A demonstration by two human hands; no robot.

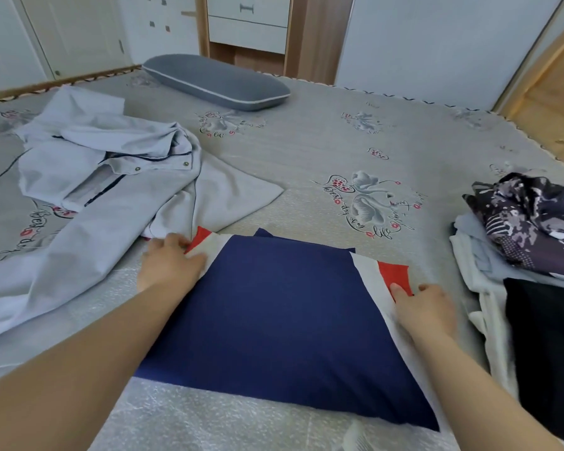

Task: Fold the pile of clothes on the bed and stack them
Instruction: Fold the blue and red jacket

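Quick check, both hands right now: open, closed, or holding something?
Left hand: pinching the far left corner of the navy garment.
Right hand: gripping its red-and-white right edge.

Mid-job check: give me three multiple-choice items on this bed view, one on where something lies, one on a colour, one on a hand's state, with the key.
1. Where does the pale grey jacket lie?
A. left of the navy garment
B. on the pillow
C. on the right-hand stack

2. What colour are the corner patches of the navy garment at both hands?
A. green
B. red
C. yellow

3. What is the right hand doing?
A. hanging idle off the bed
B. holding the pillow
C. pinching the garment's right edge

Key: 1 A, it sprawls unfolded on the bed's left side. 2 B, red shows beside white at each hand. 3 C, thumb and fingers close on the red and white edge; the left hand grips the opposite corner.
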